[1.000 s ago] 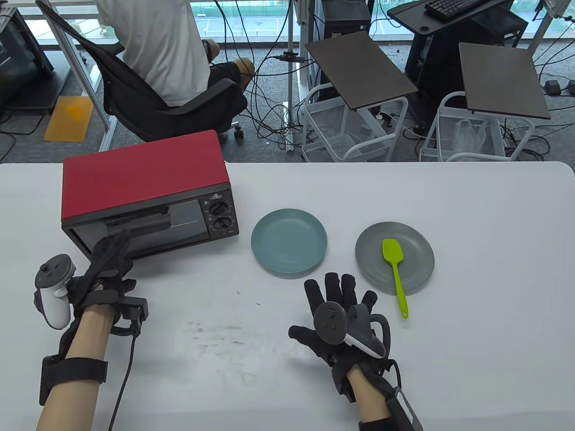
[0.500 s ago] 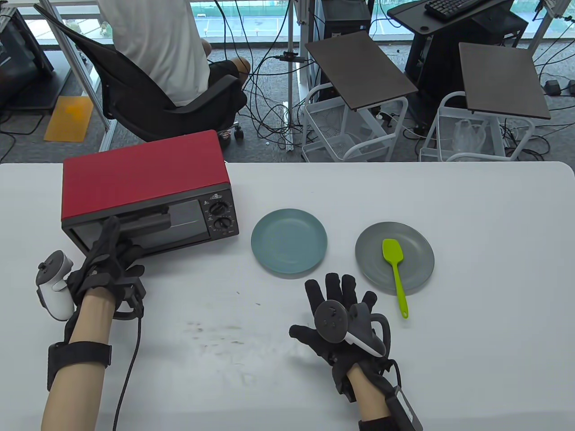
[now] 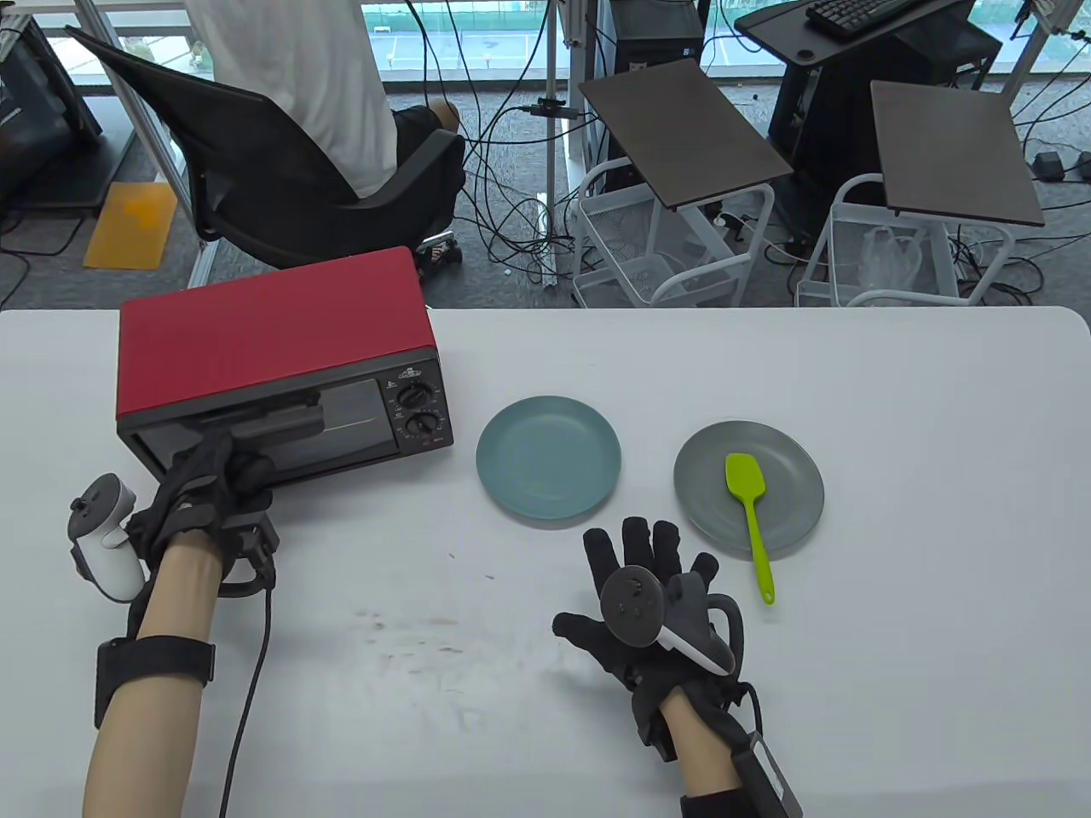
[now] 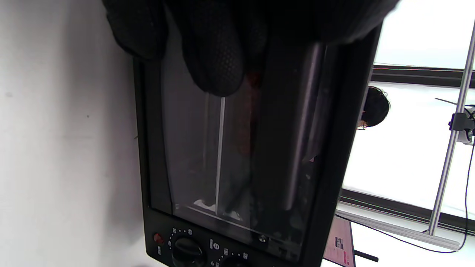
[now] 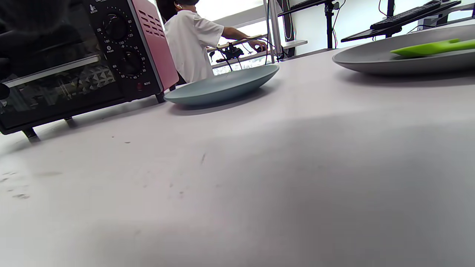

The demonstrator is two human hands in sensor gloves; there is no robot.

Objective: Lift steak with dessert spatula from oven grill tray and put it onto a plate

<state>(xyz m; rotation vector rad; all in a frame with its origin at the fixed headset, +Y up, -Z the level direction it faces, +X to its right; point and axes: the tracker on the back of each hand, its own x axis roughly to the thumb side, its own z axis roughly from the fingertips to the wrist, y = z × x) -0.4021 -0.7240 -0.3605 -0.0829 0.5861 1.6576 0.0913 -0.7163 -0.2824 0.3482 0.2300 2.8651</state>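
The left hand [image 3: 209,486] is gripping the oven [image 3: 273,366] door handle [image 3: 273,423] near the table's left edge. The right hand [image 3: 648,588] is resting flat, fingers spread, holding nothing. The spatula [image 3: 750,511] is lying on the grey plate [image 3: 793,464].

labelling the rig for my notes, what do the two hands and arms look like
Both wear black mesh sensor gloves. The left hand carries a white and grey tracker, the right hand a darker grey one. Forearms are bare, each with a black strap; a black cable trails from the left wrist.
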